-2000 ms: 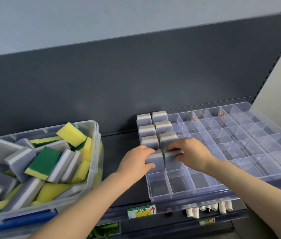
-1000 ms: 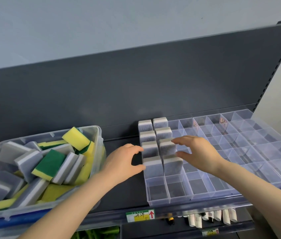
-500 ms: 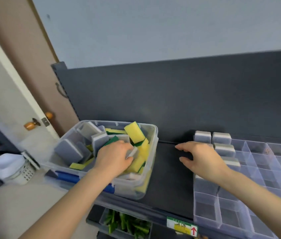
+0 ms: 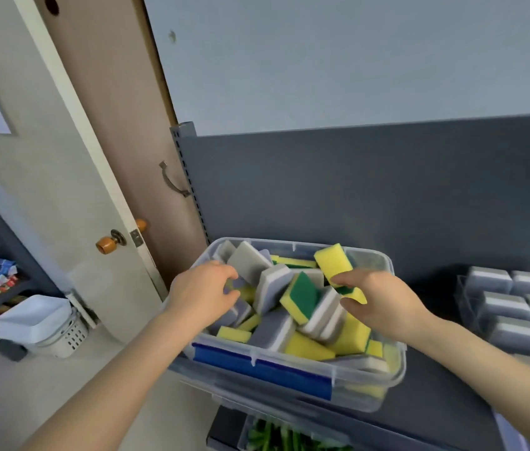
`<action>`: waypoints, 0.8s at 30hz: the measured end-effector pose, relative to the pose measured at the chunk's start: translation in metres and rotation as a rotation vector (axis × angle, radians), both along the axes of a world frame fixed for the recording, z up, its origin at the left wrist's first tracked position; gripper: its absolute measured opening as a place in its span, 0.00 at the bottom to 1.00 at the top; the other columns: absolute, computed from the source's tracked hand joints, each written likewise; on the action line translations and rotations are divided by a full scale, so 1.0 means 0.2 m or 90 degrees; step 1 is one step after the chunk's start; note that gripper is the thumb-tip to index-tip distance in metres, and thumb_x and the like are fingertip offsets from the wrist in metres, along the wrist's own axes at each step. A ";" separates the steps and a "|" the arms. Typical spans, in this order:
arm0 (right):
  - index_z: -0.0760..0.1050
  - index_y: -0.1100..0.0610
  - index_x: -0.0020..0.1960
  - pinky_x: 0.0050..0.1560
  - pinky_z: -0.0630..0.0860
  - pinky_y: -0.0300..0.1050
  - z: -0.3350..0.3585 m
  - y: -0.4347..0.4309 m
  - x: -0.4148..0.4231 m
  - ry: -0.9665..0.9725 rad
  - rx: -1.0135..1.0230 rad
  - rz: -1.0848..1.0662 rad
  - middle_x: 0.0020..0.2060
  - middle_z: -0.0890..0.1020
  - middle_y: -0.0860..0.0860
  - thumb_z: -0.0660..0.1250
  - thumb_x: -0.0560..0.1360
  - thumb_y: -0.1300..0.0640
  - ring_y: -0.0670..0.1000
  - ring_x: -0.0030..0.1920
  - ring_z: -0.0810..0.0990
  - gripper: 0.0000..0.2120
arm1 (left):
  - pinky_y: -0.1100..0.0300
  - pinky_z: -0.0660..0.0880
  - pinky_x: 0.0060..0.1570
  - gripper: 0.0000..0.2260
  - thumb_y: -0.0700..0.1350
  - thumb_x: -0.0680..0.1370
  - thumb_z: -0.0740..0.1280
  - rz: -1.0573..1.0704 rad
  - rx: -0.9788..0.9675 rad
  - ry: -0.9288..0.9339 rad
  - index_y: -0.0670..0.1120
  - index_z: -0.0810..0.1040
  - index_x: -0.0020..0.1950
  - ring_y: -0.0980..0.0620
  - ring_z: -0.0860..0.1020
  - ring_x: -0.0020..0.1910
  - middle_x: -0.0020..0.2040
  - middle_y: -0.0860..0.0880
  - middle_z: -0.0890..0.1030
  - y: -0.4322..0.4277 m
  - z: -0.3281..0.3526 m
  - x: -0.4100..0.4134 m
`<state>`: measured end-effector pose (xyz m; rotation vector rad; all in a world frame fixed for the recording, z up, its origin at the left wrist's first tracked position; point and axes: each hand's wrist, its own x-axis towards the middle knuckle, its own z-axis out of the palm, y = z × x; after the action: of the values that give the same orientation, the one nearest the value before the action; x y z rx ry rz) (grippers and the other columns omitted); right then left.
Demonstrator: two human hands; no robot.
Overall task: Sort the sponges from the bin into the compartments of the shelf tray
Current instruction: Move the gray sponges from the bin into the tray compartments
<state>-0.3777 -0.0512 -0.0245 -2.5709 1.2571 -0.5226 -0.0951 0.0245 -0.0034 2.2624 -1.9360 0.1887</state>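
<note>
Left hand point(image 4: 204, 291) curled among grey sponges point(image 4: 250, 264) at left edge of bin point(image 4: 367, 396), grip unclear; right hand point(image 4: 379, 302) pinches yellow sponge point(image 4: 332, 260) near right edge.

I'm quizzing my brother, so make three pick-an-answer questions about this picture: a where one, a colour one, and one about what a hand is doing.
1. Where is the left hand? A) on a doorknob B) over the bin C) on the wall
2. What colour are the sponges in the tray? A) grey and white B) red C) green
3. What is the right hand doing? A) lying flat B) waving C) pinching a yellow sponge
Answers: B, it reaches into the bin; A, all there are grey with white; C, thumb and fingers close on its end.
</note>
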 end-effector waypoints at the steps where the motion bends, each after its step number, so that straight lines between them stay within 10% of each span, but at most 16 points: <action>1: 0.72 0.46 0.65 0.52 0.70 0.34 0.00 0.00 0.07 -0.005 0.004 -0.002 0.60 0.77 0.41 0.65 0.75 0.54 0.44 0.58 0.76 0.19 | 0.55 0.77 0.43 0.13 0.56 0.76 0.65 -0.007 -0.007 0.007 0.58 0.76 0.60 0.55 0.77 0.48 0.54 0.57 0.77 0.00 0.00 0.07; 8: 0.71 0.46 0.66 0.47 0.69 0.37 0.00 0.01 0.44 -0.002 0.000 -0.033 0.61 0.77 0.45 0.65 0.74 0.56 0.48 0.54 0.77 0.21 | 0.57 0.74 0.45 0.16 0.57 0.75 0.66 -0.060 0.026 0.046 0.58 0.76 0.62 0.55 0.76 0.53 0.55 0.58 0.77 -0.07 -0.04 0.47; 17: 0.69 0.50 0.68 0.65 0.61 0.38 -0.07 -0.11 0.68 0.045 -0.023 -0.045 0.66 0.72 0.49 0.62 0.71 0.62 0.52 0.67 0.68 0.26 | 0.53 0.76 0.48 0.29 0.55 0.72 0.70 -0.120 0.124 0.047 0.56 0.66 0.71 0.51 0.75 0.58 0.63 0.54 0.75 -0.18 -0.17 0.58; 24: 0.73 0.50 0.63 0.58 0.67 0.40 -0.10 -0.14 0.69 0.055 0.017 -0.078 0.60 0.77 0.50 0.67 0.71 0.59 0.53 0.60 0.72 0.21 | 0.56 0.75 0.39 0.23 0.55 0.69 0.72 -0.132 0.139 0.107 0.56 0.71 0.62 0.54 0.75 0.47 0.51 0.57 0.76 -0.20 -0.21 0.60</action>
<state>-0.2402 -0.0785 -0.0454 -2.5312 1.4468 -0.4182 0.0240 -0.0148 -0.0459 2.0986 -2.1703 -0.2410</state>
